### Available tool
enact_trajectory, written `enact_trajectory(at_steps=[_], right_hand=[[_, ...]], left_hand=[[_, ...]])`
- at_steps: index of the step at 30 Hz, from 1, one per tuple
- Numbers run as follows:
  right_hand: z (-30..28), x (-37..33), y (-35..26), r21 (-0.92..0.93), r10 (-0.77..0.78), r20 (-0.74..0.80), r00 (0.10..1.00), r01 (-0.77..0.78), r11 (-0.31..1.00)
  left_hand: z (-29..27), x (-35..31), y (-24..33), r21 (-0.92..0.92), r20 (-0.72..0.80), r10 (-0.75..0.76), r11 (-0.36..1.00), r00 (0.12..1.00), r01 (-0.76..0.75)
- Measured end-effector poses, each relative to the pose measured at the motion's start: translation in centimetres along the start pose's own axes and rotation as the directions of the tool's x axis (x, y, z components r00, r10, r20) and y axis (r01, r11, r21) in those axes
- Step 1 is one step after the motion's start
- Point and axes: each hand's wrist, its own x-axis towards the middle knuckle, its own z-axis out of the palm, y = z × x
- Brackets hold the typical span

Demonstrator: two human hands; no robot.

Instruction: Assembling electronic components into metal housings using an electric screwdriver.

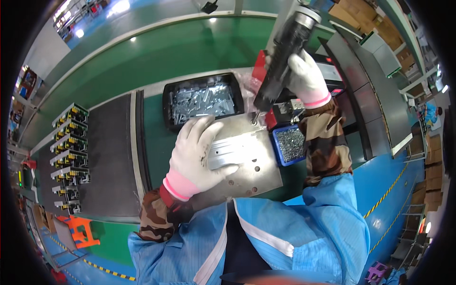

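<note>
My left hand (pixel 192 154), in a white glove with a pink cuff, rests over a metal plate (pixel 266 175) with its fingers apart. Between its thumb and fingers lies a bright ridged metal strip (pixel 225 153) on the plate; whether the hand touches it I cannot tell. My right hand (pixel 308 80), gloved the same way, is closed round a black electric screwdriver (pixel 287 59). The tool slants down to the left, its tip above the plate's far right corner. Beside the plate sits a blue tray of small screws (pixel 290 145).
A black bin (pixel 166 107) full of small metal pieces stands beyond the plate. At the left, several circuit-board units (pixel 71 142) line a dark belt (pixel 109 156). Red and black equipment (pixel 327 71) stands behind my right hand. An orange stool (pixel 80 232) is at the lower left.
</note>
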Motion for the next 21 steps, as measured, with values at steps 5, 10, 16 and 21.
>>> enact_trajectory(at_steps=[5, 10, 16, 21], right_hand=[[3.1, -0.5, -1.2, -0.008, -0.111, 0.321, 0.94, 0.12, 0.993], [-0.6, -5.6, -6.6, 0.05, -0.297, 0.196, 0.934, 0.293, 0.955], [-3.5, -10.2, -8.7, -0.755, -0.433, -0.486, 0.76, -0.115, 0.646], [-7.3, -8.8, -8.0, -0.765, -0.69, -0.446, 0.57, 0.158, 0.625]], left_hand=[[-0.4, 0.6, 0.4, 0.031, 0.046, -0.041, 0.999, 0.998, 0.039], [-0.2, 1.0, 0.2, 0.031, 0.044, -0.068, 0.997, 0.997, 0.066], [0.2, 1.1, 0.1, 0.005, 0.028, -0.026, 1.0, 0.999, 0.026], [0.4, 1.0, 0.1, 0.014, 0.028, -0.014, 1.0, 1.0, 0.014]])
